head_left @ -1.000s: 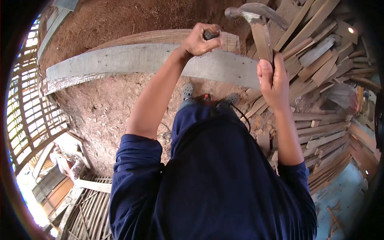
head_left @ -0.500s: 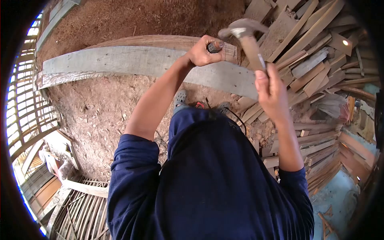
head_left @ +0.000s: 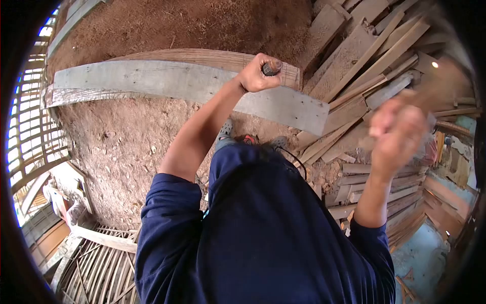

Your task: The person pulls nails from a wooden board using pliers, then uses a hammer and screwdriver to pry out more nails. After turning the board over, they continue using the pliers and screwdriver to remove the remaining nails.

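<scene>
Dark rod (head_left: pixel 272 67), fisted in left hand (head_left: pixel 259 75), stands on plank (head_left: pixel 152 81).

Warm daylight fills the scene; overexposed glare burns through the lattice (head_left: pixel 28 137) at left. Fisheye bending and black vignetting ring the edges. The right hand (head_left: pixel 397 134) smears with motion blur.

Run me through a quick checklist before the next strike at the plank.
1. Grip of left hand on tool: ok, fist closed round it.
2. Tool's top free of fingers: ok, dark end shows above the fist.
3. Tool tip seated on plank: cannot tell, the fist hides it.
4. Grip of right hand: cannot tell, blurred by motion.
5. Shoes off the plank: ok, on the ground, near side.
6. Plank steady: cannot tell; it lies against a board.
</scene>
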`<state>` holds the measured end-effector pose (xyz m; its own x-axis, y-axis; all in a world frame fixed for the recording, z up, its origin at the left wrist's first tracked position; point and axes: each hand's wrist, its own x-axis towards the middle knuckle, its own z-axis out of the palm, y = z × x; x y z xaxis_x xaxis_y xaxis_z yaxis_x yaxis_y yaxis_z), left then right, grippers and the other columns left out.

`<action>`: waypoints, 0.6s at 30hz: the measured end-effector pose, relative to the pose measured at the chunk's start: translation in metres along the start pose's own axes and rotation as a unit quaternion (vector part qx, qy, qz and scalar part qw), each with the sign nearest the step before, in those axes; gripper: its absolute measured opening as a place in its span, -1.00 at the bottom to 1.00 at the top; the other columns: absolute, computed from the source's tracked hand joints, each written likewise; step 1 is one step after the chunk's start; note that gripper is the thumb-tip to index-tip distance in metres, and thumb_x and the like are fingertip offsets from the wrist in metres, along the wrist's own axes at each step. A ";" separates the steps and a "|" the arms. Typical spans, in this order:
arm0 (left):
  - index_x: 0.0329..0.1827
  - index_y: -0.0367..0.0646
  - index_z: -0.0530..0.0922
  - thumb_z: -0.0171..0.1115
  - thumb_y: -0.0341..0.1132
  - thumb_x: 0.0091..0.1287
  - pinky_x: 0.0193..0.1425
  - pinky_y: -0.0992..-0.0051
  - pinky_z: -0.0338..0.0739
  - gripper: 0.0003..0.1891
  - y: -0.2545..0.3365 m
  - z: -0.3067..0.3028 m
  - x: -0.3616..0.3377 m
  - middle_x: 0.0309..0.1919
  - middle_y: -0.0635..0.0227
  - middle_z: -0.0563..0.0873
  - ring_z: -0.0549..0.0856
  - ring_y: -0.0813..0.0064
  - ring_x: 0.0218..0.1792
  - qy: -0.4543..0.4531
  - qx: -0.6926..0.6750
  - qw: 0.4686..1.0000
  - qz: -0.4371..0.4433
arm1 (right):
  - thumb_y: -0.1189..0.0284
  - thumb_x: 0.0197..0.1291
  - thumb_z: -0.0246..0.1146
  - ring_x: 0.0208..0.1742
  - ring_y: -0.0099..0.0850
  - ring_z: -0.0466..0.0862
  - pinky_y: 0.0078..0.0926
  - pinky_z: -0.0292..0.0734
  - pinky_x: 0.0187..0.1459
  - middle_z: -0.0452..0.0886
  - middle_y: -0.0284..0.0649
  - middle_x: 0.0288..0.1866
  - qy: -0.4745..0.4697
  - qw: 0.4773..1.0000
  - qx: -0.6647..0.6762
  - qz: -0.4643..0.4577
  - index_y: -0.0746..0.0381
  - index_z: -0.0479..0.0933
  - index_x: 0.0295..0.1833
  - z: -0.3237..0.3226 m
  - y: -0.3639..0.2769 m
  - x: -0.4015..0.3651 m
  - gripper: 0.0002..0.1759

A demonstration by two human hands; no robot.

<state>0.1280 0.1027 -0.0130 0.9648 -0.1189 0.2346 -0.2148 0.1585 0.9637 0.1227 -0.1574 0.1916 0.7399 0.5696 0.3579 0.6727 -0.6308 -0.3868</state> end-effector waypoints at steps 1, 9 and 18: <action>-0.55 -0.22 0.39 0.30 -0.45 0.12 -0.41 0.45 0.28 -0.78 0.000 0.001 -0.001 -0.61 0.53 0.37 0.33 0.70 -0.47 -0.003 -0.003 1.000 -0.003 | 0.26 0.56 0.13 -0.53 -0.40 0.55 -0.37 0.45 -0.51 0.56 -0.19 -0.47 0.087 0.987 -0.085 -0.110 0.22 0.44 -0.12 0.002 0.007 0.000 -0.76; -0.55 -0.21 0.39 0.27 -0.46 0.13 -0.41 0.47 0.26 -0.79 0.007 0.000 0.000 -0.60 0.53 0.35 0.31 0.71 -0.46 -0.012 0.019 1.000 0.005 | 0.10 0.63 0.00 -0.52 -0.47 0.52 -0.46 0.41 -0.49 0.52 -0.25 -0.49 -0.022 0.973 0.202 0.109 0.26 0.46 -0.02 0.017 0.036 -0.019 -0.59; -0.43 -0.15 0.55 0.33 -0.37 0.21 -0.34 0.48 0.46 -0.87 0.010 -0.020 0.005 -0.57 0.55 0.56 0.51 0.66 -0.47 -0.109 0.043 0.988 -0.104 | 0.05 0.62 -0.01 -0.41 -0.45 0.60 -0.30 0.54 -0.31 0.63 -0.26 -0.43 -0.036 0.923 0.228 0.307 0.25 0.43 0.00 0.030 0.030 -0.036 -0.56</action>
<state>0.1333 0.1230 -0.0046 0.9358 -0.3498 0.0441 -0.0374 0.0261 0.9990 0.1165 -0.1810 0.1411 0.9700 0.2222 -0.0990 0.0461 -0.5676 -0.8220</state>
